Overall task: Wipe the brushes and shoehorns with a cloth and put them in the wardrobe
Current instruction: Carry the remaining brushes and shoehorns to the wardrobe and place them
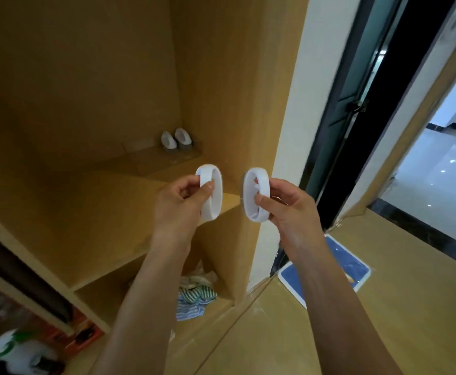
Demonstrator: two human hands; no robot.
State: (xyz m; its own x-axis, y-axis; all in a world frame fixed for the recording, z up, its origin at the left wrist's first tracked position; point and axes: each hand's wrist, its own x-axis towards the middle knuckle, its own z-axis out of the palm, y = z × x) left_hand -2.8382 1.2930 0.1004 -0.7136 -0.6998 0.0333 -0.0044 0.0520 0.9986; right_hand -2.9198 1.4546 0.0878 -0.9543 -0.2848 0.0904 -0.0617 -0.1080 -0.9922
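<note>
**Two white brushes held up at the wardrobe shelf, ready to be set inside**

At far left, the open light-wood wardrobe (91, 201) shows one broad shelf, and at its back right corner sits a clear shallow tray (151, 158) with two more small white oval brushes (176, 138) standing side by side at its far end.

In front of the shelf's edge, the left hand (179, 204) pinches a white oval plastic brush with a strap-like loop handle (212, 193), thumb over the handle and fingers curled behind. The brush stands on end: its long axis runs near vertical, tipped slightly, and its handle side faces the camera and a little left.

Just beside it but apart, the right hand (286, 204) holds a second white oval brush (255, 196) in the same pinch, thumb on the rim. Its long axis is also near upright, and its open handle side faces the camera; bristles cannot be made out on either.

Judged from this, the step is placing both brushes in the wardrobe. It would go well if the person reaches deep toward the tray, lowers each brush gently to avoid knocking the two already there, and releases only once it sits steady.

Lower down, a striped cloth (194, 296) lies crumpled in the compartment beneath the shelf.
</note>
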